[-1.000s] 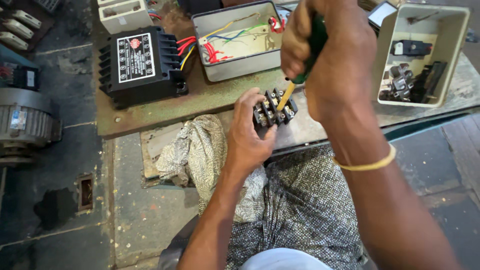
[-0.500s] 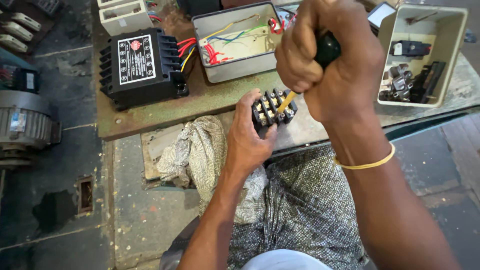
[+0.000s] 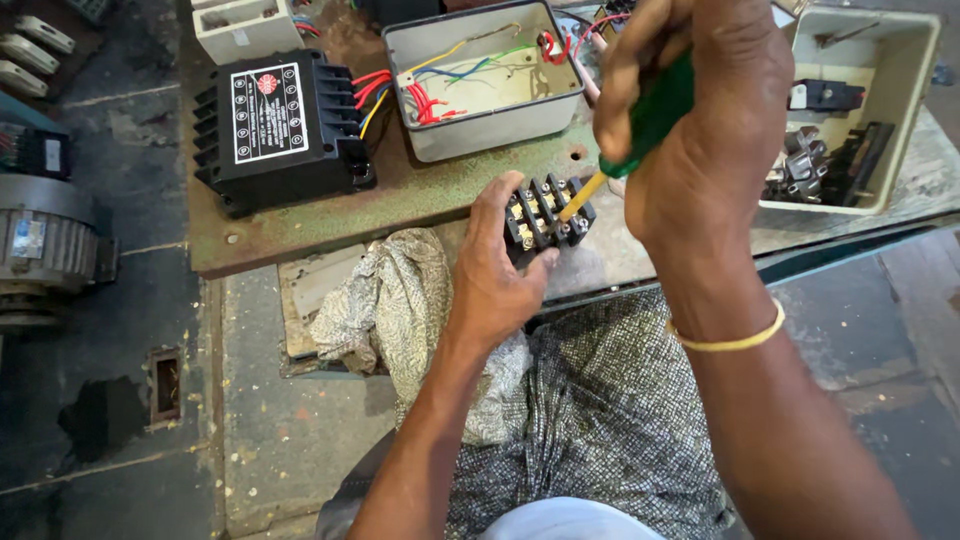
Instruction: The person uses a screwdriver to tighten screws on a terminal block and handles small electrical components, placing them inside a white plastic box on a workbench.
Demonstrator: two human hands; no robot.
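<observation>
Gripping a black terminal block (image 3: 546,215) at the bench (image 3: 400,200) edge, the left hand (image 3: 497,285) steadies it while the right hand (image 3: 700,150) clasps a green-handled screwdriver (image 3: 640,125), tip on a terminal, near a grey wiring box (image 3: 485,125) and black transformer (image 3: 280,130).

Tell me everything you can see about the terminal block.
The terminal block is small, black and looks like plastic, with raised ribs dividing rows of silvery screws. It sits tilted at the edge of the worn green plate. The left hand grips its near side, thumb along its left end. The yellow tip of a green-handled screwdriver, gripped in the right hand, rests on one upper screw.
</observation>
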